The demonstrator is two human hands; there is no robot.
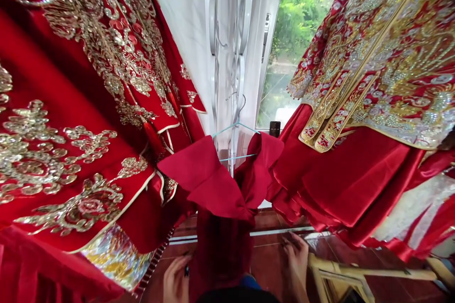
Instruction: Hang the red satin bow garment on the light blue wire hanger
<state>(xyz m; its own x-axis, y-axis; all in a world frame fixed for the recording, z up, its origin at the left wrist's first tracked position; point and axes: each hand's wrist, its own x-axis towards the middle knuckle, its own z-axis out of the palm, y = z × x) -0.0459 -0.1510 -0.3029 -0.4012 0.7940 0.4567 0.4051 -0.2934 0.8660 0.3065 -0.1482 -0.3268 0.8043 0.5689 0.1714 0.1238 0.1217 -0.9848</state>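
Note:
A plain dark red dress (225, 246) with a wide folded collar (213, 189) hangs in front of me on a light blue hanger (237, 156). My left hand (176, 278) is low at the left edge of its skirt, fingers curled, with a small black thing at the fingertips that I cannot make out. To the right of the skirt, apart from the cloth, my right hand (297, 256) has its fingers loosely bent and apart, and I see nothing held in it.
Red embroidered garments (81, 151) hang close on the left, and another embroidered jacket (377, 66) over a red skirt (330, 170) on the right. Ahead stand a white metal rack (212, 28) and a window (298, 23). A wooden frame (337, 270) lies low at the right.

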